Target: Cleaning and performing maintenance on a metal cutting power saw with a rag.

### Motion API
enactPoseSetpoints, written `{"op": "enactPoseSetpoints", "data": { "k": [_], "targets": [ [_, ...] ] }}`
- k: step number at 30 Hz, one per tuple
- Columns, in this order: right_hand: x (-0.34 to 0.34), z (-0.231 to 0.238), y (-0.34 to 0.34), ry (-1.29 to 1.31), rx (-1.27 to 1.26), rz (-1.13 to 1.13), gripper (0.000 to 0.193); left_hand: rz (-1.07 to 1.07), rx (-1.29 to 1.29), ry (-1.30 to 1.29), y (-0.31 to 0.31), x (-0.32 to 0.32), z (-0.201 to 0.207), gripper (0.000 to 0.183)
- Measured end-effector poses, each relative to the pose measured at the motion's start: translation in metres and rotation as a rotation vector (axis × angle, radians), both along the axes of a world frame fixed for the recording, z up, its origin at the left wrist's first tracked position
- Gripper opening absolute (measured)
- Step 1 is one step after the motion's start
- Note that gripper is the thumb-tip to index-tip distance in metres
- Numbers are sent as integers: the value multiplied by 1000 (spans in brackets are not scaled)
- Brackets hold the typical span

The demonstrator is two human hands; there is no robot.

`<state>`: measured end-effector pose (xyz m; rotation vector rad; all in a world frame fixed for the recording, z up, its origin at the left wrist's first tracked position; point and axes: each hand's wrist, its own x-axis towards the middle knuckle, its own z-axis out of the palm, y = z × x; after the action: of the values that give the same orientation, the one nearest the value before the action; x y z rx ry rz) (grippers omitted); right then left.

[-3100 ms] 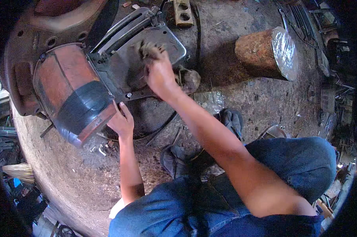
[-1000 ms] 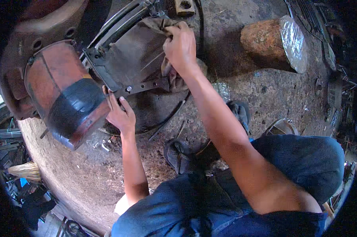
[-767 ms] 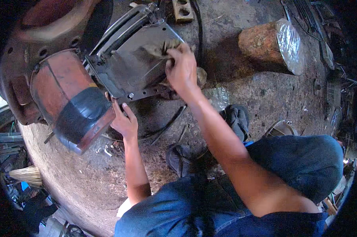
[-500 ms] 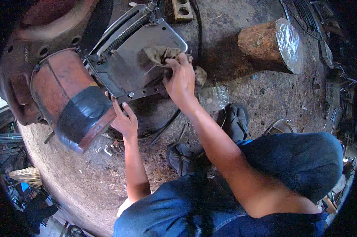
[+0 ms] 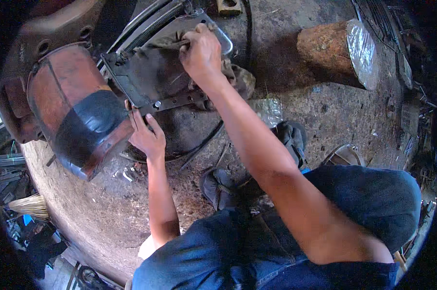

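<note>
— Leftward?
— Beside a reddish drum (image 5: 76,106), the left hand (image 5: 148,137) is resting, fingers apart, at a corner of the metal panel (image 5: 146,81). Panel, upper left of centre: probably stiff, heavy; perforated edge is offering hold.
— Rightward?
— Right hand (image 5: 203,52) is pinching a dark rag (image 5: 170,41) over it: seemingly soft, best gathered by folds.
</note>
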<state>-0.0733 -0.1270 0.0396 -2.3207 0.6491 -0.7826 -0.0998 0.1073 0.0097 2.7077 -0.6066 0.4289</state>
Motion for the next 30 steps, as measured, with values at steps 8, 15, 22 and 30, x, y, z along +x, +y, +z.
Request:
{"op": "enactPoseSetpoints", "data": {
  "k": [8, 15, 22, 30],
  "targets": [
    [5, -1, -10, -183, -4, 6, 9, -13, -14, -5, -3, 1, 3, 39],
    [11, -31, 69, -104, 38, 217, 8, -76, 47, -86, 9, 7, -6, 43],
    [30, -46, 118, -360, -52, 418, 13, -65, 54, -73, 20, 5, -15, 41],
    [26, -45, 111, -389, 158, 365, 9, -103, 29, -72, 10, 6, -14, 41]
  ]
}}
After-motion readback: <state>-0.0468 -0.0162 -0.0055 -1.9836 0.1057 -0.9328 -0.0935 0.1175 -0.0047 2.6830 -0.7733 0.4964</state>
